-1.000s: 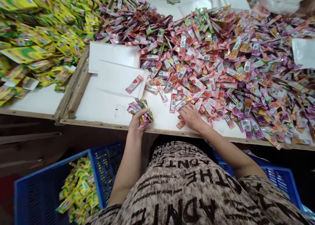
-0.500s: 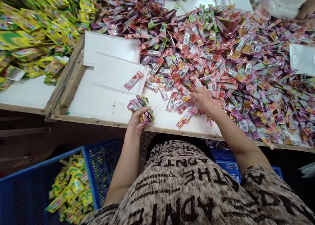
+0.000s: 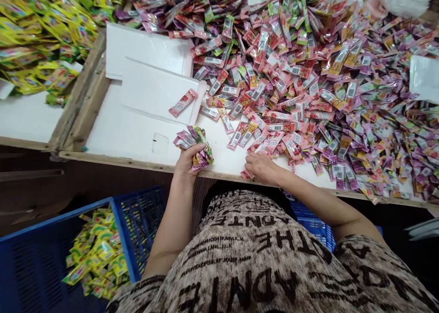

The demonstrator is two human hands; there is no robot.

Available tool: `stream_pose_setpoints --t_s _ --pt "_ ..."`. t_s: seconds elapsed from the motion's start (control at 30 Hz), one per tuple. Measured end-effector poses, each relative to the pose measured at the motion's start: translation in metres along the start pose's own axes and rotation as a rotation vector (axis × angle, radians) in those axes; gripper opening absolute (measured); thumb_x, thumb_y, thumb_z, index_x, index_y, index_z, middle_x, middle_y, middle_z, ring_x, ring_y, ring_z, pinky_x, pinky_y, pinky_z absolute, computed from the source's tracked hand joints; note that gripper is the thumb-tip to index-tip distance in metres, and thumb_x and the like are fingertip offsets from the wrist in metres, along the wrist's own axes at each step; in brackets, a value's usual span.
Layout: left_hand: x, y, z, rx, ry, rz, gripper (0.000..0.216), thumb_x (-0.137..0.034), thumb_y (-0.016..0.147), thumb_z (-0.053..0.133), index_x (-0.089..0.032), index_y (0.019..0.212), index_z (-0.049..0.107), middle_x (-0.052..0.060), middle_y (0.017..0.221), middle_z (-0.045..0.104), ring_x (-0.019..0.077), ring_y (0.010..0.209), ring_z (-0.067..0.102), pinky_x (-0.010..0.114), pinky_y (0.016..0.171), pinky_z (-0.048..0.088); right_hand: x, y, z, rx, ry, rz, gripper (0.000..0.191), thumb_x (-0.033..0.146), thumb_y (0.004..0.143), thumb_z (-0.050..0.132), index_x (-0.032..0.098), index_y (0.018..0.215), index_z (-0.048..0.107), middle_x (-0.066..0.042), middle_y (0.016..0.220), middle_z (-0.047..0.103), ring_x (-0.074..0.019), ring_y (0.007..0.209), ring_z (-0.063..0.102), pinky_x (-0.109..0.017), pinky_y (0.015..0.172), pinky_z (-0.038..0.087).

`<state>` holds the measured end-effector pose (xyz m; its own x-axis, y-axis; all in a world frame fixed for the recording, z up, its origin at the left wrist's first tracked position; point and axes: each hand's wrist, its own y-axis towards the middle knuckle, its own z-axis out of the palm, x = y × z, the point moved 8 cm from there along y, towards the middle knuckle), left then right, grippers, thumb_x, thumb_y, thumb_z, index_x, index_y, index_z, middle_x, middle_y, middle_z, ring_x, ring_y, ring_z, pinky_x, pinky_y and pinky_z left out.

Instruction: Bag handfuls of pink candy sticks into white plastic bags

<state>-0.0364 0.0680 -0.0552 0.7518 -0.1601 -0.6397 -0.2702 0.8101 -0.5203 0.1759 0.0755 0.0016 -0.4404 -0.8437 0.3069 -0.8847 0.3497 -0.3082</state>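
Note:
My left hand (image 3: 189, 160) is closed around a bunch of small stick packets (image 3: 203, 154), purple, green and orange, just above the table's front edge. Near that same edge, my right hand (image 3: 262, 167) has its fingers pressed together on a pinkish-red stick packet (image 3: 247, 174), mostly hidden under the fingertips. Beyond the right hand spreads a large heap of loose stick packets (image 3: 274, 98) in pink, red, purple, orange and green. A single pink packet (image 3: 183, 103) lies apart on a white flat sheet (image 3: 151, 87), up from my left hand.
A wooden divider (image 3: 84, 93) separates a pile of yellow-green packets (image 3: 37, 34) on the left. Below the table, a blue crate (image 3: 115, 226) holds more yellow packets (image 3: 99, 253). A white sheet (image 3: 424, 80) lies on the heap at the right.
My right hand has moved left and toward me, from the heap to the table's front edge, with a packet at its fingers. My left hand still holds its bunch. The view has shifted slightly.

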Motion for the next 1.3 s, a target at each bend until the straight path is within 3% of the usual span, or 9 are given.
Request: stream_pose_setpoints --t_s 0.17,0.37,0.53,0.6,0.73,0.87,1.0,1.17,1.3 --pt "-0.001 -0.001 0.004 0.037 -0.006 0.001 0.055 -0.005 0.054 0.081 -0.019 0.106 0.068 0.001 0.082 0.071 0.0125 0.064 0.066 0.023 0.062 0.055 -0.039 0.004 -0.028 -0.143 -0.070 0.225 0.024 0.008 0.081 0.053 0.016 0.102 0.059 -0.010 0.090 0.063 -0.0231 0.084 0.050 -0.035 0.079 0.031" --pt "-0.003 -0.002 0.004 0.034 -0.005 0.014 0.059 -0.006 0.054 0.082 -0.020 0.110 0.068 0.001 0.085 0.072 0.0132 0.064 0.067 0.024 0.062 0.056 -0.061 0.014 -0.036 -0.178 -0.103 0.155 0.019 0.006 0.080 0.049 0.017 0.087 0.064 -0.014 0.097 0.064 -0.0281 0.097 0.051 -0.040 0.084 0.033" --pt "0.000 -0.002 0.001 0.027 0.010 -0.020 0.054 -0.008 0.054 0.082 -0.017 0.106 0.068 0.003 0.078 0.072 0.0149 0.062 0.067 0.026 0.061 0.057 -0.128 0.020 -0.076 -0.519 0.161 0.509 0.018 0.030 0.090 0.051 0.019 0.103 0.060 -0.011 0.090 0.065 -0.0269 0.084 0.058 -0.035 0.072 0.040" --pt "0.003 -0.002 0.000 0.013 0.022 -0.043 0.053 -0.009 0.055 0.082 -0.016 0.105 0.068 0.003 0.077 0.072 0.0158 0.062 0.067 0.026 0.060 0.057 -0.155 0.033 -0.085 -0.570 0.195 0.641 0.025 0.042 0.084 0.064 0.020 0.094 0.060 -0.009 0.081 0.064 -0.0270 0.079 0.058 -0.035 0.070 0.042" --pt "0.001 -0.003 -0.002 0.028 0.028 -0.052 0.058 -0.010 0.056 0.082 -0.015 0.111 0.067 0.005 0.079 0.073 0.0168 0.063 0.068 0.027 0.059 0.057 -0.182 0.049 -0.094 -0.592 0.461 0.717 0.036 0.041 0.063 0.082 0.020 0.065 0.053 -0.003 0.066 0.058 -0.0255 0.076 0.060 -0.036 0.070 0.045" --pt "-0.002 -0.007 0.006 0.078 0.022 -0.027 0.065 -0.011 0.056 0.081 -0.018 0.118 0.065 0.005 0.082 0.074 0.0173 0.066 0.068 0.027 0.059 0.057 -0.168 0.022 -0.106 -0.811 1.092 0.558 0.041 0.047 0.058 0.086 0.021 0.071 0.057 -0.001 0.071 0.062 -0.0219 0.077 0.063 -0.035 0.072 0.050" --pt "0.016 -0.023 0.043 0.223 0.010 -0.090 0.060 -0.011 0.054 0.084 -0.016 0.112 0.067 0.007 0.088 0.074 0.0206 0.070 0.070 0.030 0.059 0.058 -0.121 0.007 -0.088 -0.791 1.436 0.447 0.039 0.043 0.056 0.089 0.020 0.076 0.063 -0.002 0.077 0.066 -0.0202 0.077 0.064 -0.038 0.078 0.053" --pt "0.060 -0.051 0.091 0.366 0.099 -0.174 0.051 -0.014 0.053 0.090 -0.015 0.100 0.070 0.007 0.088 0.074 0.0277 0.082 0.072 0.039 0.073 0.059 -0.052 0.017 -0.047 -0.724 1.455 0.366 0.042 0.051 0.072 0.076 0.022 0.101 0.067 -0.005 0.097 0.069 -0.0234 0.091 0.065 -0.040 0.086 0.053" --pt "0.068 -0.067 0.101 0.395 0.066 -0.131 0.072 -0.007 0.049 0.091 -0.022 0.114 0.067 0.005 0.105 0.074 0.0283 0.107 0.069 0.042 0.095 0.055 -0.023 0.013 -0.043 -0.741 1.207 0.295 0.062 0.067 0.089 0.045 0.028 0.137 0.050 -0.008 0.124 0.060 -0.0242 0.116 0.057 -0.041 0.101 0.047"
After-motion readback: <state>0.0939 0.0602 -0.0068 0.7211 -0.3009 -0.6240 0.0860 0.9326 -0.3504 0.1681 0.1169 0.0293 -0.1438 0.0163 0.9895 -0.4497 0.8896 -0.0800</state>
